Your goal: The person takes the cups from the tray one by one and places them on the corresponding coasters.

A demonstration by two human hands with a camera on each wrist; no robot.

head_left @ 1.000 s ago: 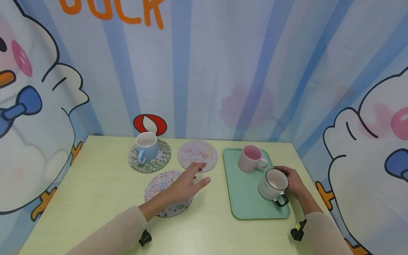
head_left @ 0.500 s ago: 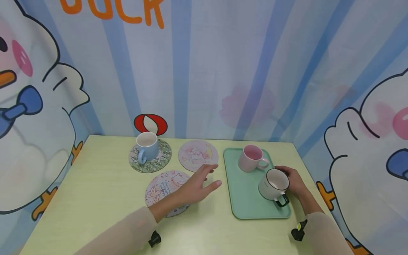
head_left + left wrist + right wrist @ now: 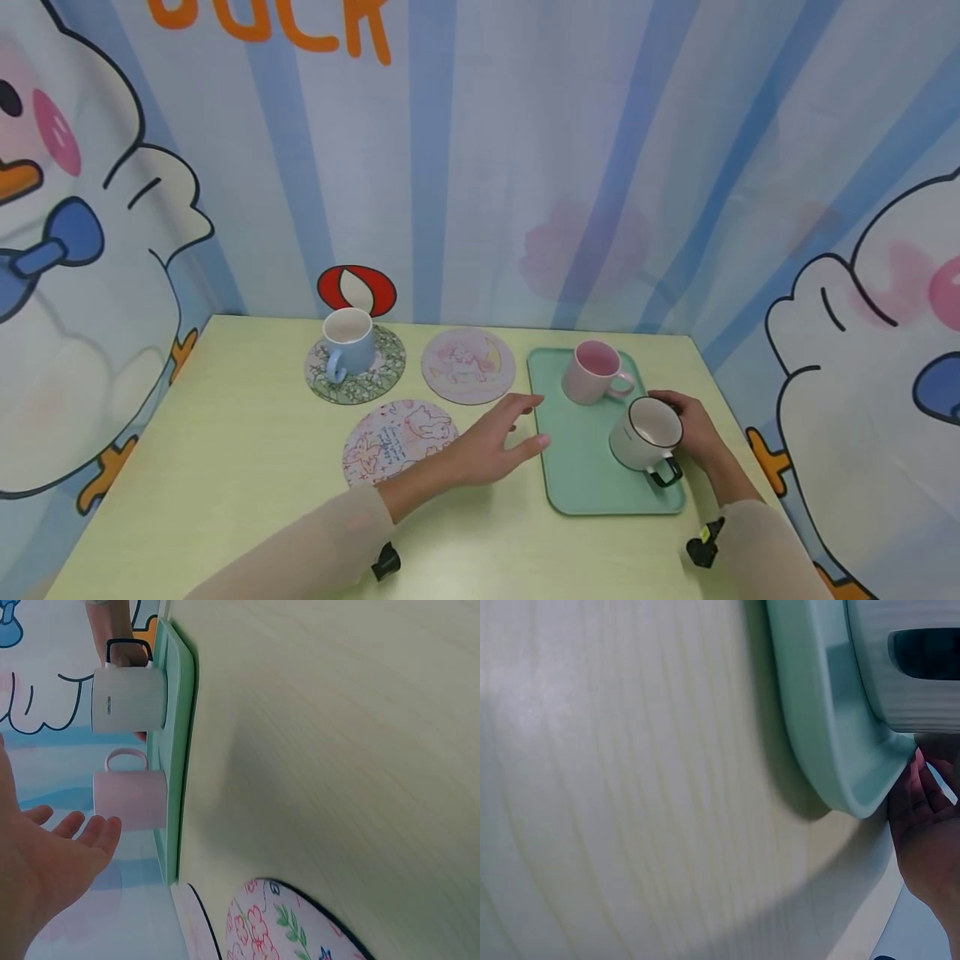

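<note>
A green tray (image 3: 573, 475) carries a pink mug (image 3: 591, 372) at its back and a white mug (image 3: 645, 433) with a black-edged handle nearer the front right. My left hand (image 3: 491, 442) is held out with fingers and thumb spread, its tips overlapping the tray's left rim in the head view. Nothing is in its grasp; the left wrist view has its fingers (image 3: 90, 832) spread before the pink mug. On the tray's right side, my right hand (image 3: 697, 433) holds the rim, with fingers (image 3: 922, 787) along the outer side. The white mug partly hides it in the head view.
Left of the tray lie round mats: a pink one (image 3: 457, 375), a patterned one (image 3: 375, 446) partly under my left forearm in view, and a green-grey one (image 3: 378, 387) bearing a blue mug (image 3: 351, 346). A striped cartoon curtain (image 3: 487, 167) closes off the table's back.
My left hand has moved right, from over the patterned mat to the tray's left edge. The right hand, tray and mugs have stayed in place.
</note>
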